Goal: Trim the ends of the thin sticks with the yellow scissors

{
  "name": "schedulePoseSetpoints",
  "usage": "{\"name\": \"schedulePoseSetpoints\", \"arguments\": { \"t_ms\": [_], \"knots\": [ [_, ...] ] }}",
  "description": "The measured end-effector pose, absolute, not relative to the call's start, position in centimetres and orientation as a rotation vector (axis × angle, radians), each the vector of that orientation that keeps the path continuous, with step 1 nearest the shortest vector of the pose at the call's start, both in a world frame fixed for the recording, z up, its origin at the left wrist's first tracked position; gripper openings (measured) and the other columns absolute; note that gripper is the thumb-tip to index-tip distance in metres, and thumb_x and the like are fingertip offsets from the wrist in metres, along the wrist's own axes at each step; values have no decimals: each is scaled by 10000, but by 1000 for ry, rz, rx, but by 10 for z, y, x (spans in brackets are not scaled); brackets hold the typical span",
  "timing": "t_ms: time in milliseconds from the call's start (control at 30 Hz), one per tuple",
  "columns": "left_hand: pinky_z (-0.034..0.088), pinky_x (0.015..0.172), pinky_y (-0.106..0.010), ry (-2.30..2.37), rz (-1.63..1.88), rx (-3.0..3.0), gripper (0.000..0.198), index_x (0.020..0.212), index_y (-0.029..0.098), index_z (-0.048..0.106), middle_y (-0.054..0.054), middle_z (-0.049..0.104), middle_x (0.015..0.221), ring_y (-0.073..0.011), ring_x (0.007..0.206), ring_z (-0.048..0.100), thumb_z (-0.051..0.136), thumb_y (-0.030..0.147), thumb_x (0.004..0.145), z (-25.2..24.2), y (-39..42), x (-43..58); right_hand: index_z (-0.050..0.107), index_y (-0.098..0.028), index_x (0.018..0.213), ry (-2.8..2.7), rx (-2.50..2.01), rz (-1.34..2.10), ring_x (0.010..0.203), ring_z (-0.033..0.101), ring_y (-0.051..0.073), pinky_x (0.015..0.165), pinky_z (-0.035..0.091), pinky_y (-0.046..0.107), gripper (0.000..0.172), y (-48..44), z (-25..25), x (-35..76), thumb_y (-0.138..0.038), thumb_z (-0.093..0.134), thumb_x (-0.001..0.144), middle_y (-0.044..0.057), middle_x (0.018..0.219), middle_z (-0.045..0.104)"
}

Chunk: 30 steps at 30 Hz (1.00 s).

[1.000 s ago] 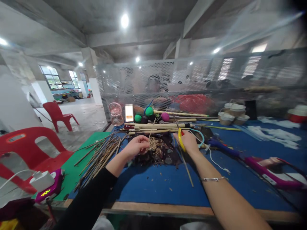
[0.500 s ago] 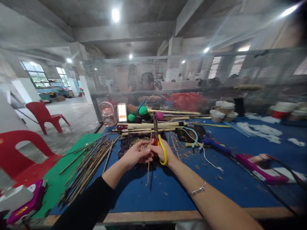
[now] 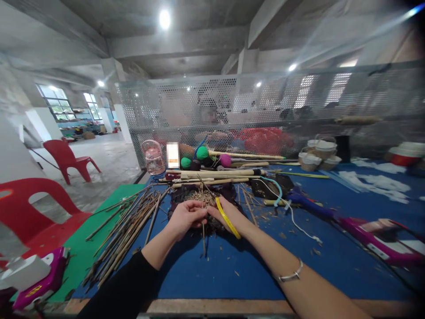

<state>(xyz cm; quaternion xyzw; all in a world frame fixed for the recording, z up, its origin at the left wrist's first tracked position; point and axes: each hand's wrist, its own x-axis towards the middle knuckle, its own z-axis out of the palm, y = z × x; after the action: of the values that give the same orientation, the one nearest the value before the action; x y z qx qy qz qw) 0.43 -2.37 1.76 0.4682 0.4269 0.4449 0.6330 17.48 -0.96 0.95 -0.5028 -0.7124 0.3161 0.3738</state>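
Observation:
Between the fingertips of my left hand (image 3: 187,218) a thin brown twig (image 3: 203,241) is pinched, its lower end hanging toward me. My right hand (image 3: 229,217) is closed round scissors with a yellow handle (image 3: 227,218); their blades point away to the upper left, close to the twig's upper part. The right fingertips meet the left ones at the twig, and some fingers are hidden. Beneath both hands lies a dark tray or cloth (image 3: 229,191) with a heap of chopped twig bits (image 3: 195,195).
A pile of long twigs (image 3: 129,239) lies at left on green and blue cloth. Pale sticks (image 3: 219,174) and green yarn balls (image 3: 202,153) line the back, before a perforated metal screen (image 3: 186,102). At right are a purple device (image 3: 368,239) and small white-topped pots (image 3: 320,153).
The scissors have swung from pointing nearly straight away to pointing up-left, across the twig. My hands stay together at the twig, and the camera view has shifted slightly.

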Motion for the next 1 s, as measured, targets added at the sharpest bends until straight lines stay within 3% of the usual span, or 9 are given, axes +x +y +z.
{"name": "schedulePoseSetpoints", "arguments": {
  "t_ms": [400, 700, 1000],
  "knots": [
    [395, 420, -166, 929, 981, 1176, 409, 819, 128, 562, -17, 606, 569, -114, 492, 589, 755, 346, 532, 13, -30, 11, 445, -175, 839, -1932, -1253, 609, 703, 475, 147, 626, 372, 252, 417, -12, 2, 167, -569, 519, 726, 35, 783, 530],
    [376, 396, -159, 898, 1007, 1214, 360, 772, 133, 543, -11, 591, 548, -101, 476, 563, 724, 376, 578, 11, -35, 16, 424, -185, 731, -1978, -1303, 620, 583, 446, 120, 543, 345, 234, 460, -16, 3, 163, -642, 391, 763, 3, 662, 515],
    [365, 386, -158, 930, 1022, 1186, 415, 815, 136, 536, -8, 587, 567, -125, 505, 594, 737, 387, 554, 11, -33, 13, 510, -157, 700, -1963, -1377, 630, 569, 465, 126, 498, 322, 215, 475, -14, 6, 165, -628, 457, 731, 13, 627, 542]
  ]
}}
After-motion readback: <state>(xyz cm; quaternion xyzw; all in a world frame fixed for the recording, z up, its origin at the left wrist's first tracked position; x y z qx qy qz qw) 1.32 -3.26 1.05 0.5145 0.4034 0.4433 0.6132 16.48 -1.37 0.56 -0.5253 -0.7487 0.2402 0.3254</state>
